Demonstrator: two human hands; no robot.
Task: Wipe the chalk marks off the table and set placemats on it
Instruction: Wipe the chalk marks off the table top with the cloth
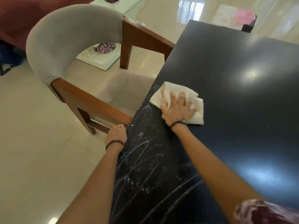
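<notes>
White chalk scribbles [145,162] cover the dark glossy tabletop [234,65]; left hand [116,136] grips its edge, right hand [177,109] presses flat on a cream folded cloth [174,91]

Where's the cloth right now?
Head view: the cloth lies flat on the dark table near its left edge, under the right hand, just beyond the chalk marks.

The right hand [177,109] is lying flat with fingers spread, pressing a white cloth [178,101] on the dark bench [226,70]. The left hand [116,135] is curling over the bench's edge. White chalk marks [145,159] are showing between the two hands. A grey chair [72,38] is standing just past the left hand.
</notes>
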